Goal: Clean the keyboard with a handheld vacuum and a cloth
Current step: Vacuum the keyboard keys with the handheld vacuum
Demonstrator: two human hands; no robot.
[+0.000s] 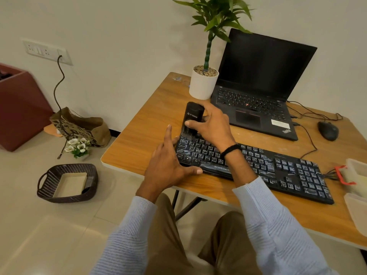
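**A:** Where do things stand?

**B:** Your right hand [212, 126] is wrapped round the black cylindrical handheld vacuum [193, 114], thumb on its front. You hold it nearly upright, so its brush nozzle stands on the far left corner of the long black keyboard [278, 167]. That keyboard lies slantwise across the near part of the wood-grain table [143, 124], with pale dust smeared over most of its keys.

**A:** And your left hand?

**B:** Your left hand [168, 163] holds nothing. Its fingers are spread and mostly straight, with the thumb against the keyboard's near edge, the fingers at its left end and the index finger lifted. I'd judge you've set it there as a brace, so the board doesn't skid while the nozzle drags.

**A:** Why that corner?

**B:** Likely so you can sweep row by row toward the number pad. Nearly all the dust is yet to be lifted, so I'd put you at the start of the vacuuming step.

**A:** Anything to mind?

**B:** The open black laptop [258, 76] and the white plant pot [202, 84] stand just behind the vacuum. Keep your strokes along the keys, not away from you.

**A:** The cloth?

**B:** I can't pick one out for certain.
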